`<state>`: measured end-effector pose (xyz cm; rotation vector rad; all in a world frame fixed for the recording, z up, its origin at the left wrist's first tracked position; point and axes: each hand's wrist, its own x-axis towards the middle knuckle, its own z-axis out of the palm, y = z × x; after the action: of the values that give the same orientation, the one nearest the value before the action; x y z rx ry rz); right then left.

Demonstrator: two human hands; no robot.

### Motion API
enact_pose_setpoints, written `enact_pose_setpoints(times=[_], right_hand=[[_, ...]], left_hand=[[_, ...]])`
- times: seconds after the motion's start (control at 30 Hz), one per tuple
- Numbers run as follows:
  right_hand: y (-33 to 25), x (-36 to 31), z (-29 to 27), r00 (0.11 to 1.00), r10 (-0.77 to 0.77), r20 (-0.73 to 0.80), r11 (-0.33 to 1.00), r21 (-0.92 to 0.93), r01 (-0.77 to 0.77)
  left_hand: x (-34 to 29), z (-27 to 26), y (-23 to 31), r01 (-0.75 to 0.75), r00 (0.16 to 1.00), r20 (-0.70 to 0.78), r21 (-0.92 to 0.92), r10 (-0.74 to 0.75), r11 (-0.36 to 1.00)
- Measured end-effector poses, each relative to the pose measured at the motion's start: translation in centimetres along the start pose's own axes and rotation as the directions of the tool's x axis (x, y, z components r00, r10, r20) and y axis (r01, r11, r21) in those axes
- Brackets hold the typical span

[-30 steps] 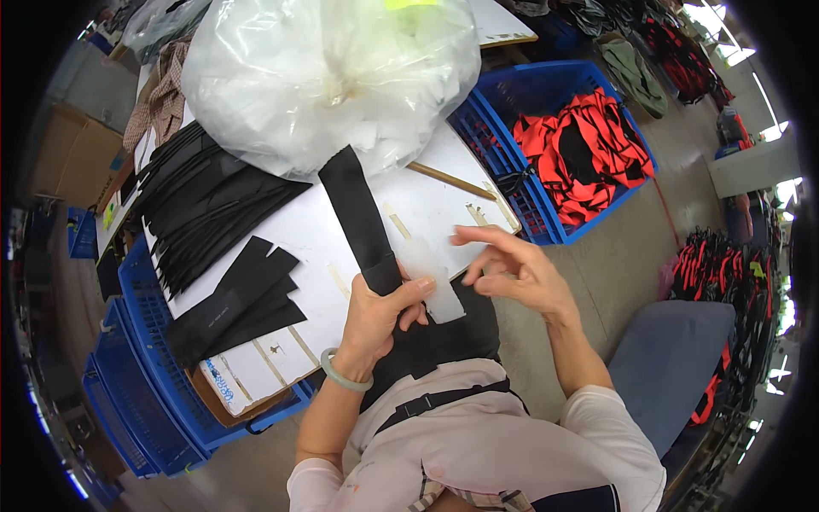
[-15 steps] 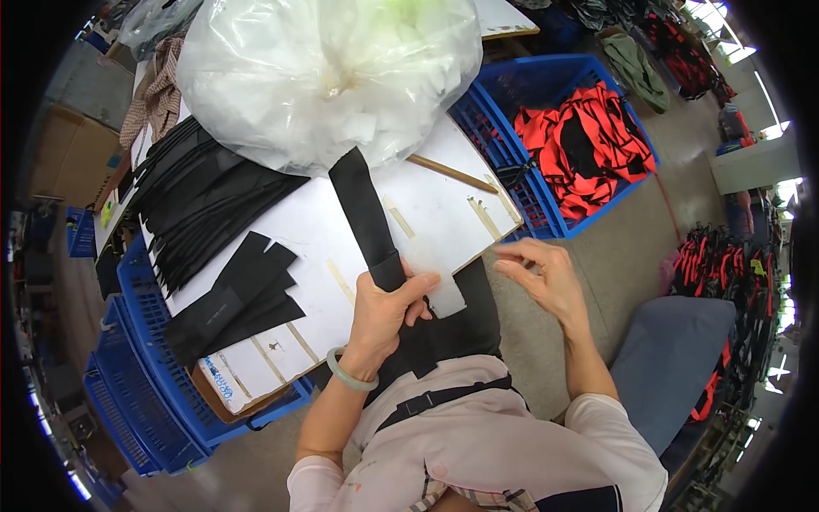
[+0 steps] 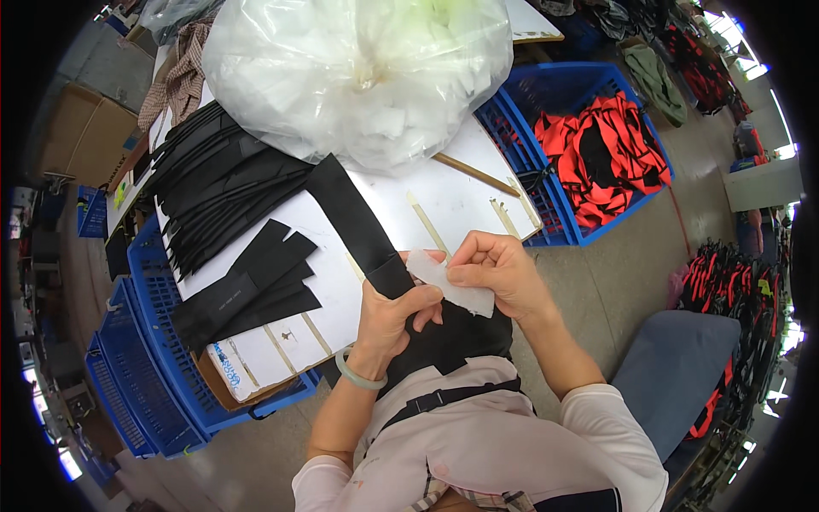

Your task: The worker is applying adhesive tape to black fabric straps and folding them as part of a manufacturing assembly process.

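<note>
My left hand [image 3: 394,317] grips the near end of a black fabric strip [image 3: 351,212], which reaches up over the white board [image 3: 320,235]. Beside it, a small translucent white sheet [image 3: 456,288] is pinched by my right hand [image 3: 503,275] between thumb and fingers. The sheet's left side lies close to my left fingers; whether they hold it too is hard to see. Left of my hands, a few loose black strips [image 3: 247,294] lie fanned out. A thick row of black strips [image 3: 226,183] is stacked farther up the board.
A large clear plastic bag [image 3: 367,94] filled with white pieces sits at the far side. A wooden stick [image 3: 478,175] lies near it. Blue crates [image 3: 162,375] stand at left; another blue crate [image 3: 627,218] at right holds red-and-black pieces [image 3: 601,162]. A grey cushion-like bundle [image 3: 682,371] is at right.
My right hand has moved left and taken hold of the white sheet beside my left hand. The left hand keeps its grip on the black strip. The view has shifted slightly.
</note>
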<state>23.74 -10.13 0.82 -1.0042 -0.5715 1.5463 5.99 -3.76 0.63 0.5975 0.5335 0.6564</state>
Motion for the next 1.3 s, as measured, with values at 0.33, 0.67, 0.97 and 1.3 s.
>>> enact_pose_setpoints(times=[0.33,0.67,0.97,1.3], right_hand=[[-0.4,-0.2,2.3,0.977,-0.204,0.055,0.759,-0.622,0.193],[0.2,1.2,5.3,0.901,-0.434,0.023,0.737,-0.566,0.369],[-2.0,0.0,4.3,0.873,-0.314,0.374,0.516,-0.705,0.487],[-0.7,0.7,5.6,0.776,-0.430,0.461,0.143,-0.814,0.562]], left_hand=[[0.0,-0.5,-0.3,-0.073,0.990,-0.114,0.113,0.086,0.991],[0.6,-0.4,0.2,-0.154,0.958,-0.263,-0.140,0.113,0.978],[1.4,-2.6,4.0,-0.246,0.923,-0.382,-0.498,0.044,0.831],[0.8,-0.6,3.9,-0.350,0.864,-0.482,-0.366,0.145,0.862]])
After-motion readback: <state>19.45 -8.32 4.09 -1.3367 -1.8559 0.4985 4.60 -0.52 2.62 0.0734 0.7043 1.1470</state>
